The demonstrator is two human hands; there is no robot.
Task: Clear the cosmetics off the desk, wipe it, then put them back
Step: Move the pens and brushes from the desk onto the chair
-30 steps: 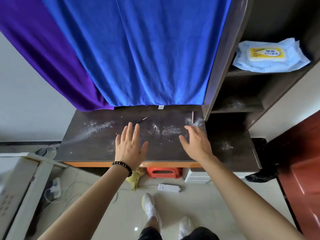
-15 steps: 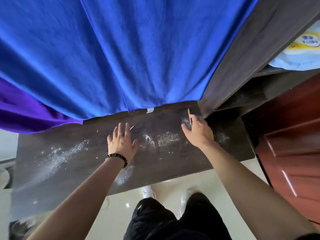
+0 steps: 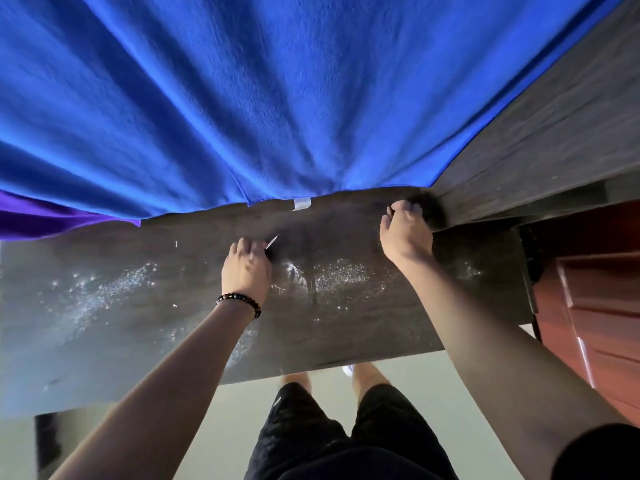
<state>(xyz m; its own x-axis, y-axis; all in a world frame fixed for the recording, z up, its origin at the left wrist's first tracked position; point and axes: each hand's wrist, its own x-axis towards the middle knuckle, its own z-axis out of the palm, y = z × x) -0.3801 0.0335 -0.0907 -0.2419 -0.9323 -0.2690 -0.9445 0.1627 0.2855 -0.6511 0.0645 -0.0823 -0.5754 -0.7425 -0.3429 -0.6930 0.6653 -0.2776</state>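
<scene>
**Both grips down at the back of a dusty surface**

Nearest: black shorts [image 3: 311, 427] and bare legs. Both forearms extended over the surface [image 3: 363, 341], which was dark wood with white powder [image 3: 341, 275] between the arms and more smeared at left. There was a beaded bracelet [image 3: 239, 301] on the left wrist.

Left grip [image 3: 246, 268] was mid-surface, knuckles up, fingers curled down and pinching a thin stick [image 3: 272, 241]. Only the stick's pale tip showed past the fingers, pointing toward the back.

Right grip [image 3: 405, 237] was further back, in the corner where the surface met the shelf panel [image 3: 536, 133]. Its fingers were curled under, and I couldn't tell if it held anything.

Blue cloth [image 3: 277, 98] hung along the back edge, with a white tag [image 3: 302, 204] at its hem. Purple cloth [image 3: 52, 216] was at far left and a red-brown door [image 3: 588, 289] at right.
</scene>
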